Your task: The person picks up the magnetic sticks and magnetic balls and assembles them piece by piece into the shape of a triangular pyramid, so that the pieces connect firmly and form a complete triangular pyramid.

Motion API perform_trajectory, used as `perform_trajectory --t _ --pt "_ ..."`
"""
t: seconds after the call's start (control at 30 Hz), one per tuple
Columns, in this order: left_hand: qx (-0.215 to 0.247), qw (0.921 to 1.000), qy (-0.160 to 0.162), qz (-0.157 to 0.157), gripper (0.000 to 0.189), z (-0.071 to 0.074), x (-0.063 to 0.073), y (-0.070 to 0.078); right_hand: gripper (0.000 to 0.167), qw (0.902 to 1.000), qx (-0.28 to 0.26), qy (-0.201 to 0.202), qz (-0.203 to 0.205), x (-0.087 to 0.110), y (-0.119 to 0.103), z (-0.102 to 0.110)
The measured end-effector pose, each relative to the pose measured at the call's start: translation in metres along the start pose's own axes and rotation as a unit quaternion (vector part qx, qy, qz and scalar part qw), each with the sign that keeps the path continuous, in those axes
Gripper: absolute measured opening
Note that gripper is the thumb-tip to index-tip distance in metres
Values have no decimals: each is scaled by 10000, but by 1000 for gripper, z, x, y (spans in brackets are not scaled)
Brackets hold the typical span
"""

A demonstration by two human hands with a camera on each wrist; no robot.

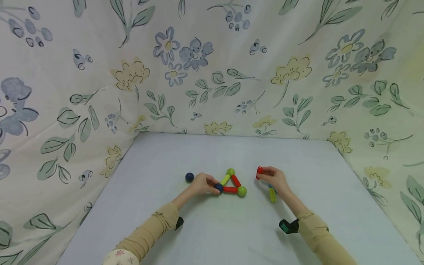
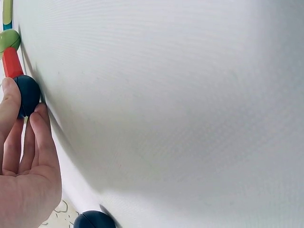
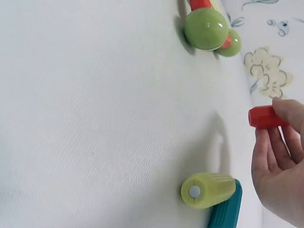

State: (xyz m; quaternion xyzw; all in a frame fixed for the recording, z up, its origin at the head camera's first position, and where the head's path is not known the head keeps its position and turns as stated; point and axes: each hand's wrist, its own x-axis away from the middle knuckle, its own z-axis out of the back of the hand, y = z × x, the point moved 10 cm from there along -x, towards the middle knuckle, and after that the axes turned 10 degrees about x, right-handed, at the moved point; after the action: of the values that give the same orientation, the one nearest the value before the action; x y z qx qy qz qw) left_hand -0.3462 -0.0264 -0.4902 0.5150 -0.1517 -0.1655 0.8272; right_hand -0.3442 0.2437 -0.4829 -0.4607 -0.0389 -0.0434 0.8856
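A triangle of balls and rods lies on the table, joined from a navy ball [image 1: 219, 188], two green balls [image 1: 242, 191], two red rods [image 1: 230, 190] and a yellow-green rod [image 1: 225, 180]. Thumb and fingers of my left hand [image 1: 202, 184] pinch the navy ball at its left corner, seen closely in the left wrist view. To the triangle's right, my right hand [image 1: 276, 179] holds a separate red rod [image 3: 266, 117] between thumb and fingers, above the table. Below that hand lie a loose yellow-green rod [image 3: 209, 190] and a teal rod [image 3: 227, 209], side by side.
Another navy ball [image 1: 189, 177] rests on the white table [image 1: 212, 235], left of my left hand. Floral cloth [image 1: 215, 66] hangs behind the table and along its sides. A dark device [image 1: 289, 226] shows at the right wrist.
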Motion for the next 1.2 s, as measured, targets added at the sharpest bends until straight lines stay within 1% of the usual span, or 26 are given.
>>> perform_trajectory --t 0.23,0.5,0.73,0.83,0.9,1.07,1.2 --pt "4 10000 -3 -12 29 0 0 1 44 9998 -205 31 -76 -6 -7 -15" --pt "83 10000 13 33 29 0 0 1 42 9997 -232 34 -10 -10 -13 -30" --pt "54 10000 25 38 29 1 1 2 43 9996 -256 83 -63 -16 -19 -41" --pt "62 10000 23 50 29 1 1 2 43 9995 -311 74 -30 -19 -24 -46" --pt "47 10000 -9 -11 29 0 1 3 42 9992 -391 61 2 -20 -29 -50" --pt "53 10000 -42 -26 29 -1 1 3 41 9985 -537 -11 87 -21 -39 -58" --pt "85 10000 -24 29 28 0 1 2 40 9984 -554 -18 124 -22 -45 -63"
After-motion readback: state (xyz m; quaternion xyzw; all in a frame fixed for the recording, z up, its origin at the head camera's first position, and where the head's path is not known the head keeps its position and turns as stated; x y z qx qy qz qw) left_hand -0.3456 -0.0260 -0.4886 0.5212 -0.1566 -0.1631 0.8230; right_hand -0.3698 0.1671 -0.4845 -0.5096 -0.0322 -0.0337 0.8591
